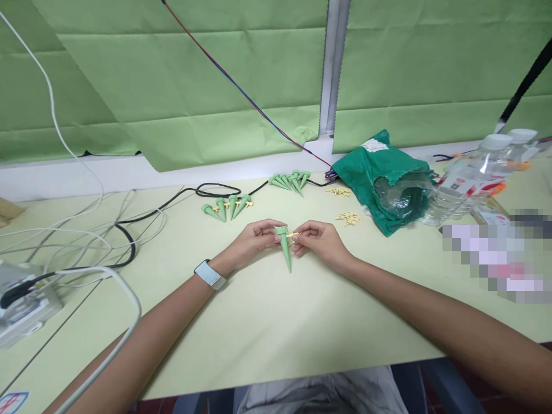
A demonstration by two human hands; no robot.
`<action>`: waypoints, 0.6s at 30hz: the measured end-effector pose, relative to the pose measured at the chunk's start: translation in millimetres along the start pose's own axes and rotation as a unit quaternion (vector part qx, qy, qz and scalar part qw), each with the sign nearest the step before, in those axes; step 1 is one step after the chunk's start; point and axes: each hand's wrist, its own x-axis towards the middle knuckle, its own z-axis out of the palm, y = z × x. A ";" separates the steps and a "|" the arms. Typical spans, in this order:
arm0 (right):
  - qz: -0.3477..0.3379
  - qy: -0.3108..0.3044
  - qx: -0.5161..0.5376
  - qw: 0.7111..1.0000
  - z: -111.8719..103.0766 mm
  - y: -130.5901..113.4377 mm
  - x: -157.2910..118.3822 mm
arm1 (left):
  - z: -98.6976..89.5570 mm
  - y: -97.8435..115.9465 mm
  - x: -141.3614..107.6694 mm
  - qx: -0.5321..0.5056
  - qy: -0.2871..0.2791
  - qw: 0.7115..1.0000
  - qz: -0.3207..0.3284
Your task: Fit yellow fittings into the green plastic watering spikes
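Note:
A green cone-shaped spike (285,250) with a wide cap points downward, its top pinched by my left hand (261,237). My right hand (317,240) holds a small yellow piece (292,235) between its fingertips, at the right side of the spike just below the cap. Several green spikes with yellow pieces (233,206) lie together behind my left hand. More green spikes (293,180) are heaped farther back. Two small piles of yellow pieces, a nearer one (348,218) and a farther one (338,192), lie behind my right hand.
A torn green bag (382,178) with clear plastic inside lies at the back right, beside clear bottles (463,175). Black and white cables (129,241) tangle on the left near a power strip (28,310). A pixelated patch covers the right side.

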 end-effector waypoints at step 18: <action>0.016 -0.070 -0.018 0.997 -8.5 -3.9 -3.4 | 3.8 -1.0 -2.7 0.029 -0.020 0.999 0.007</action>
